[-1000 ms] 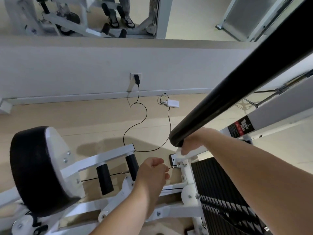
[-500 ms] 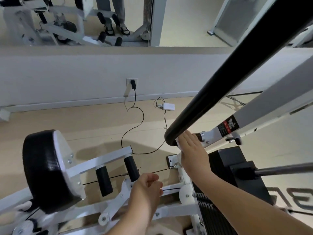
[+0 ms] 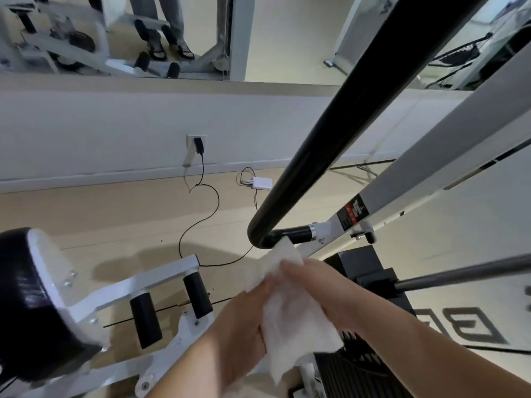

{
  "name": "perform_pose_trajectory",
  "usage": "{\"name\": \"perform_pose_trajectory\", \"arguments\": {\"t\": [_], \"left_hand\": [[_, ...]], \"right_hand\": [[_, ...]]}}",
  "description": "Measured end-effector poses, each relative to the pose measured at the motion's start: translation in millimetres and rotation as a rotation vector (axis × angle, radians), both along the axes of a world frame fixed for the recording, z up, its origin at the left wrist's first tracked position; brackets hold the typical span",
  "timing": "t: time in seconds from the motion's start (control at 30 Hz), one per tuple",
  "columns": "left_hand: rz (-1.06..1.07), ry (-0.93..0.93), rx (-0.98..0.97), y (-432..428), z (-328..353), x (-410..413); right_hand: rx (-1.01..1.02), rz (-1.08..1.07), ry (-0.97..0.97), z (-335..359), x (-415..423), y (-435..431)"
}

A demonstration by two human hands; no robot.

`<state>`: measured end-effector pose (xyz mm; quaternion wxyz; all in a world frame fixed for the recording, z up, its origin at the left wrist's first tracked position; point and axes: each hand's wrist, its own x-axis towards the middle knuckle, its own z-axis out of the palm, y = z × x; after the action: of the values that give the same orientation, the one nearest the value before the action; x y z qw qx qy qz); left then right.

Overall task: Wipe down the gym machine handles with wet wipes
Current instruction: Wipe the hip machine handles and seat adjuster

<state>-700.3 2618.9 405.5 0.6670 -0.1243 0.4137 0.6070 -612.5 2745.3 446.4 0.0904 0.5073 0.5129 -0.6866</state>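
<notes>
White wet wipe (image 3: 296, 320), count one, is held between both grips in the head view, the only view supplied. It is spread out just below the bend of the black handle (image 3: 344, 124), count one. Its upper corner reaches the underside of that bend, but I cannot confirm contact.

My left grip (image 3: 241, 326) has fingers curled over the wipe's left edge. My right grip (image 3: 324, 291) clamps the upper right part, with fingers laid across the top of the sheet. Both grips are blurred.

Left of my grips, the white frame (image 3: 161, 271) carries two black roller pads (image 3: 145, 320). One large round black pad (image 3: 26, 305) sits at the far left. One black weight stack (image 3: 362, 374) lies under my right forearm.

The floor holds one white adapter (image 3: 261, 183) and one black cable (image 3: 217, 202), which runs to one plug (image 3: 198, 145) in the wall socket. The mirror above shows two shoes (image 3: 169, 50).
</notes>
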Motion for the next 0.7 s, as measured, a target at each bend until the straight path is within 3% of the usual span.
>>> {"name": "perform_pose_trajectory", "arguments": {"t": [0.07, 0.13, 0.2, 0.27, 0.33, 0.43, 0.5, 0.7], "left_hand": [[0.030, 0.084, -0.151, 7, -14, -1], [0.092, 0.162, -0.272, 8, -29, -10], [0.118, 0.209, -0.335, 13, -42, -21], [0.145, 0.278, -0.304, 29, -48, -31], [0.156, 0.268, -0.185, 53, -52, -41], [0.247, -0.010, 0.000, 80, -53, -53], [0.233, -0.074, 0.045, 86, -58, -57], [0.057, 0.082, 0.108, 98, -60, -84]], "right_hand": [[0.554, 0.249, -0.162, 1, -3, 19], [1.095, 0.633, -0.371, -9, 1, 48], [1.352, 1.070, -0.620, -27, 8, 78], [1.373, 1.314, -0.811, -43, 9, 99], [1.390, 1.356, -0.900, -55, 1, 107], [1.467, 1.422, -0.938, -59, -8, 104], [1.512, 1.433, -0.973, -62, -5, 104], [1.559, 1.378, -0.984, -70, -1, 102]]}}
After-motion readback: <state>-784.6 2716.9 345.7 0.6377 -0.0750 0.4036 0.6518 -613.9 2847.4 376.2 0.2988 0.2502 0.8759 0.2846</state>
